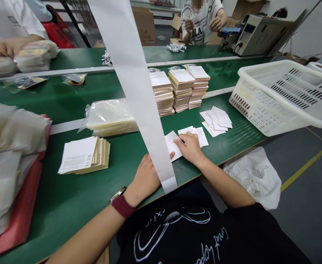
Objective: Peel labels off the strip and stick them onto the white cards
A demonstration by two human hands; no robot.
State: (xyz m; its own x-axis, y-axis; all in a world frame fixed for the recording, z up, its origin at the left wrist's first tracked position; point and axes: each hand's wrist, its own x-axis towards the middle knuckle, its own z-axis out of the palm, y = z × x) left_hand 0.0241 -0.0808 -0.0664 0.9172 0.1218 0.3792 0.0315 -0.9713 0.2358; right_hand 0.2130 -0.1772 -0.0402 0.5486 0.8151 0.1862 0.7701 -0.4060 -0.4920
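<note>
A white printed card (172, 143) lies at the table's front, between my two hands. My left hand (145, 178), a watch on its wrist, reaches to the card's left side. A hanging white strip (139, 73) hides most of its fingers; one fingertip shows on the card's lower edge. From the right comes my right hand (190, 147), its thumb on the same card and its fingers curled over other printed cards (202, 136) just beyond. Farther right is a loose fan of cards (217, 119). A leaning card stack (80, 156) is left of my left hand.
Tall card stacks (181, 86) and a plastic-wrapped bundle (111, 113) stand behind my hands. A white basket (276, 99) is at the right edge, a red tray (26, 209) of bagged items at left. Two people work across the table; a white sack (255, 176) lies below.
</note>
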